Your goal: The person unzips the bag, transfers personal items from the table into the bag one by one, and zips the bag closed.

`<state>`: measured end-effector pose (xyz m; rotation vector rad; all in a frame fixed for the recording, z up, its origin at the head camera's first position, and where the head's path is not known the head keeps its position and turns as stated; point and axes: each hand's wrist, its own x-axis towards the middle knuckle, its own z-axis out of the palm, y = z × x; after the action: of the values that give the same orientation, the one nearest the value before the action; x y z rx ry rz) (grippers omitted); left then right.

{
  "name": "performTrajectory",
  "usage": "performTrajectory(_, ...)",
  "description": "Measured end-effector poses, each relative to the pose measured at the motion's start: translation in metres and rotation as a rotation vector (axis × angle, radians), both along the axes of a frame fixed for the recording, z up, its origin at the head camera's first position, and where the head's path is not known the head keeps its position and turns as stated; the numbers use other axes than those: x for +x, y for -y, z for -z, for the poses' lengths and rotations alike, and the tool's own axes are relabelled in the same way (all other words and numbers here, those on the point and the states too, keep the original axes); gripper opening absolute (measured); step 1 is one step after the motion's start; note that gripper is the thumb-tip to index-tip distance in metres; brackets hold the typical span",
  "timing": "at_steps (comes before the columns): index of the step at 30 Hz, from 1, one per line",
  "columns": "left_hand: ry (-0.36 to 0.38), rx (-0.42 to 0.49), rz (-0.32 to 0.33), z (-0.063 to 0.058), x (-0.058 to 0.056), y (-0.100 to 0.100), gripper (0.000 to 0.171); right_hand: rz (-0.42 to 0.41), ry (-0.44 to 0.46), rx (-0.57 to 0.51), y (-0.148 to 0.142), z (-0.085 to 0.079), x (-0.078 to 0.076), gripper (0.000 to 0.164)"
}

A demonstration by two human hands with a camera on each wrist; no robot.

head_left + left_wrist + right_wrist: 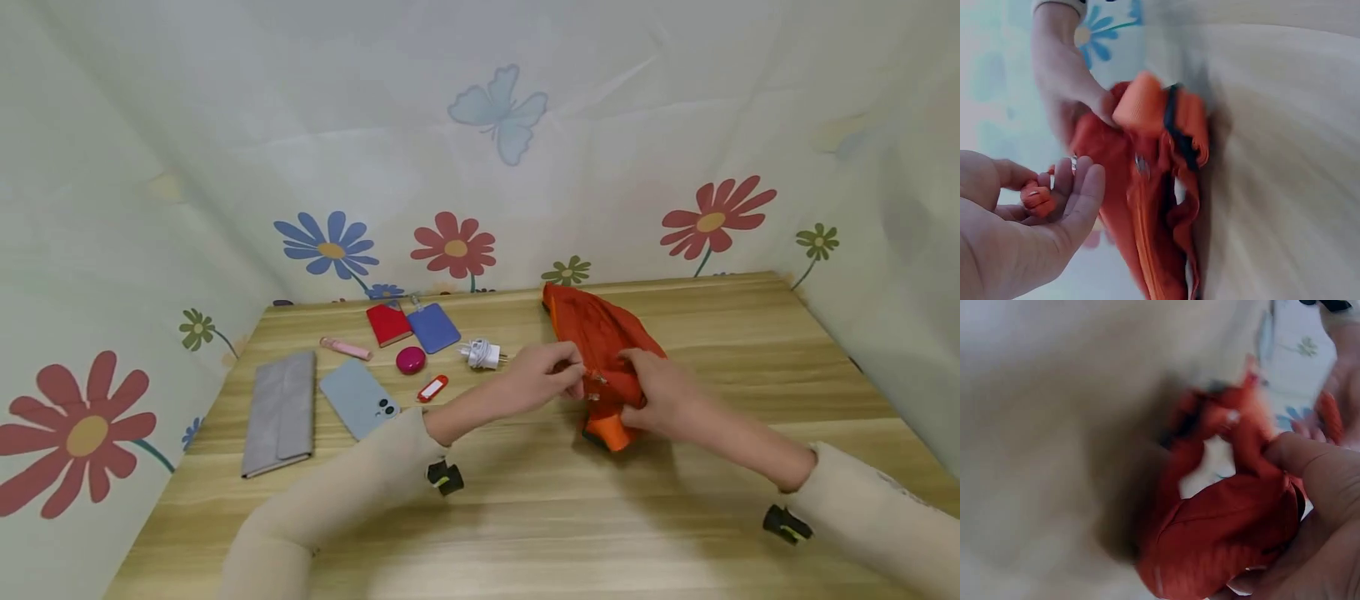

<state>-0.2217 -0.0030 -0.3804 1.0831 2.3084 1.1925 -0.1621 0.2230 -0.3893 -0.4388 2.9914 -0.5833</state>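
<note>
An orange-red zippered bag [600, 329], like a waist pack, is propped up on the table at right of centre. My right hand [663, 396] grips its near end, thumb on the fabric in the right wrist view. Close beside the bag's left side is my left hand [542, 375]. In the left wrist view its thumb and fingers pinch an orange zipper pull [1038, 199]. Another metal zipper slider [1141, 164] shows along the bag's seam. A rolled orange webbing strap [1141, 106] with a dark buckle [1179, 128] sticks out at the near end.
Left on the table lie a grey folder [281, 412], blue phone [356, 396], pink tube [345, 347], red booklet [388, 324], blue card holder [433, 327], magenta round case [410, 360], red key tag [432, 388] and white charger [482, 354]. A flowered curtain [600, 167] stands behind.
</note>
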Motion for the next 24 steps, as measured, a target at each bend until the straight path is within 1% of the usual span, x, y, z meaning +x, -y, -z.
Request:
performTrajectory(1,-0.037,-0.02,-0.005,-0.003,0.0,0.004,0.017,-0.005,-0.025,0.039,-0.002,-0.006,0.0,0.068)
performTrajectory(2,-0.085,-0.053,-0.009,-0.003,0.0,0.007,0.016,-0.022,-0.055,0.096,-0.003,-0.011,0.0,0.065)
performTrajectory(4,-0.196,-0.153,0.003,0.003,0.0,0.01,0.014,-0.078,-0.086,0.208,-0.004,-0.016,0.001,0.062)
performTrajectory(5,-0.245,-0.205,0.019,0.008,0.0,0.011,0.013,-0.116,-0.096,0.258,-0.004,-0.016,0.001,0.061)
performTrajectory(7,-0.316,-0.312,0.069,0.019,0.003,0.012,0.01,-0.166,-0.068,0.284,-0.002,-0.011,0.003,0.066)
performTrajectory(8,-0.348,-0.355,0.09,0.024,0.005,0.012,0.01,-0.176,-0.042,0.27,0.0,-0.008,0.003,0.071)
performTrajectory(10,-0.364,-0.403,0.122,0.031,0.009,0.013,0.009,-0.164,0.005,0.233,0.004,0.0,0.004,0.085)
performTrajectory(11,-0.364,-0.412,0.131,0.032,0.01,0.014,0.01,-0.143,0.02,0.216,0.006,0.003,0.005,0.091)
performTrajectory(13,-0.376,-0.416,0.146,0.033,0.013,0.016,0.01,-0.104,0.002,0.223,0.013,0.01,0.006,0.098)
performTrajectory(14,-0.38,-0.406,0.153,0.032,0.013,0.017,0.009,-0.097,-0.035,0.24,0.017,0.013,0.007,0.096)
performTrajectory(15,-0.377,-0.388,0.159,0.032,0.012,0.018,0.008,-0.088,-0.08,0.265,0.019,0.016,0.008,0.09)
performTrajectory(17,-0.384,-0.352,0.16,0.029,0.01,0.02,0.006,-0.076,-0.224,0.312,0.023,0.018,0.009,0.072)
performTrajectory(19,-0.378,-0.308,0.147,0.022,0.008,0.022,0.006,-0.067,-0.392,0.334,0.025,0.016,0.008,0.052)
performTrajectory(20,-0.371,-0.289,0.138,0.017,0.006,0.023,0.007,-0.064,-0.467,0.338,0.025,0.014,0.007,0.046)
performTrajectory(21,-0.38,-0.276,0.13,0.014,0.005,0.024,0.008,-0.059,-0.512,0.354,0.025,0.012,0.006,0.043)
performTrajectory(22,-0.395,-0.283,0.125,0.012,0.004,0.024,0.008,-0.066,-0.519,0.374,0.026,0.01,0.005,0.044)
performTrajectory(23,-0.405,-0.293,0.128,0.012,0.003,0.024,0.008,-0.086,-0.488,0.382,0.026,0.009,0.004,0.044)
performTrajectory(24,-0.412,-0.308,0.135,0.014,0.002,0.024,0.008,-0.118,-0.427,0.384,0.026,0.009,0.004,0.044)
